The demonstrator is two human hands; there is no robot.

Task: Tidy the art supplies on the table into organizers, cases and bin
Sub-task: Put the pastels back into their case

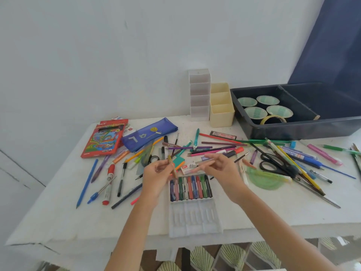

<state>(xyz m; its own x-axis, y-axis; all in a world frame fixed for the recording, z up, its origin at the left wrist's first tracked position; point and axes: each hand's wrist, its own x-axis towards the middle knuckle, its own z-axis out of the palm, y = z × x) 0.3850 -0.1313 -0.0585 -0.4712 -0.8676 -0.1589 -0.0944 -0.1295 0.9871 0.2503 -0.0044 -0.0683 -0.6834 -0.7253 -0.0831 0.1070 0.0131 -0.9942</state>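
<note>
Pinches a short tan crayon stick [172, 167] in the left hand [158, 173], long axis 11 to 5 o'clock, lower tip just above the open clear plastic crayon case [195, 218] lying at 6 o'clock of both hands on the white worktop [58, 212]. Curls the right hand [222, 169] loosely at 3 o'clock of the stick; around anything, cannot tell. In the case, a row of coloured crayons [190, 187]; in the dark blue plastic bin [293, 130] at 1 o'clock, 5 tape rolls [256, 112].

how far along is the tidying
Early. Tape rolls sit in the bin and crayons line the open case. The left hand holds a brown stick by it. Pens, pencils and scissors lie scattered on the table; the cream organizer looks empty.
</note>
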